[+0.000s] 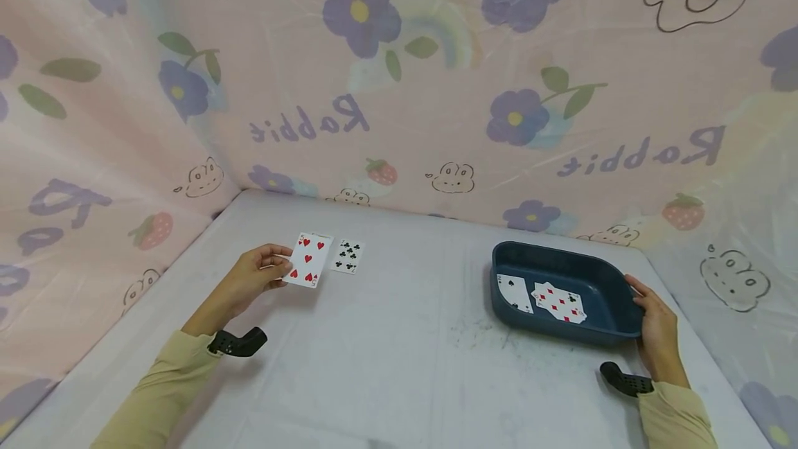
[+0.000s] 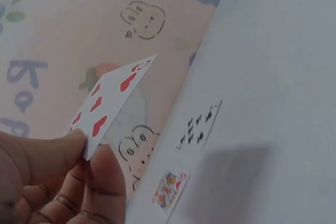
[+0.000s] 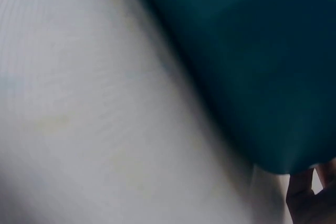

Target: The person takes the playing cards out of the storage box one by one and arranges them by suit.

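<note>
Rabbit-print cloth [image 1: 424, 130] is hanging behind the tabletop [image 1: 399, 366]. Near its far-left corner, the left hand [image 1: 254, 273] is pinching the five-of-hearts card [image 1: 308, 260]; near its right edge, the right hand [image 1: 658, 328] is gripping the tray [image 1: 603, 288]. Pinching lightly should be keeping the card unbent.

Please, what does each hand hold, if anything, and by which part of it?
The left hand pinches the five of hearts by its left edge, near a corner. The right hand holds the dark blue tray at its right end.

Mirrored "Rabbit" stands on the patterned backdrop [image 1: 424, 123], "5" on the hearts card [image 1: 308, 260].
</note>
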`<state>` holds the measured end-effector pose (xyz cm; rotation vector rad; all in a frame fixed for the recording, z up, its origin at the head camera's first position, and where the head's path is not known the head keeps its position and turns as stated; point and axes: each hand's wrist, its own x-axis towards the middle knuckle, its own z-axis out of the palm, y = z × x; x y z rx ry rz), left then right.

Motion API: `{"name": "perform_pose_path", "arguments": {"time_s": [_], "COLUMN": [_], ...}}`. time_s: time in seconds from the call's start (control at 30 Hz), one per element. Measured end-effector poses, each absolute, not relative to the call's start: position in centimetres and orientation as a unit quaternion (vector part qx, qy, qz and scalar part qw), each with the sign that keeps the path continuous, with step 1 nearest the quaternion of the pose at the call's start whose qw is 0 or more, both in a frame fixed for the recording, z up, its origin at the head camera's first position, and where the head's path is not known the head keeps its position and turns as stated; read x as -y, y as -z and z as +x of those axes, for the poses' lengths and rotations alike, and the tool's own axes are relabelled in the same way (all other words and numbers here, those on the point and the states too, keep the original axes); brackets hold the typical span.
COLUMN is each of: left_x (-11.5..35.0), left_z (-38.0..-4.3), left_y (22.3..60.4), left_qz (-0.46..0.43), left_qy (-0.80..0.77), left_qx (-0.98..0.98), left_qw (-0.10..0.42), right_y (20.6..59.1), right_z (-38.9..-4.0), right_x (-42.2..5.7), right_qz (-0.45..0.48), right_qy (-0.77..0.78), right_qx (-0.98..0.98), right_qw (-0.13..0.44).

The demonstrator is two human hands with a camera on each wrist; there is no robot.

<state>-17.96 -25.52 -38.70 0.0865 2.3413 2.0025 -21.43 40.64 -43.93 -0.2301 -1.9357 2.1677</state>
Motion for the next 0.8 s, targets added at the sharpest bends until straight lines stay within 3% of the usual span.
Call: {"name": "perform_pose_path", "arguments": {"time_s": [0.23,0.8], "left_x": [27.0,28.3], "left_z": [-17.9,-17.7], "left_y": [39.7,41.6], "left_qz": [0.003,-0.025], "left_qy": [-0.640,-0.574], "left_qx": [-0.766,-0.814], "left_qw": [0.062,0.079], "right_y": [43.8,43.9], "right_z": [-21.5,-21.3], "right_x": [-40.6,-40.6], "right_qz": [-0.081,-0.098], "right_qy": [-0.739,-0.706], "right_qx": [0.658,0.695], "right_qw": [0.120,0.101]}}
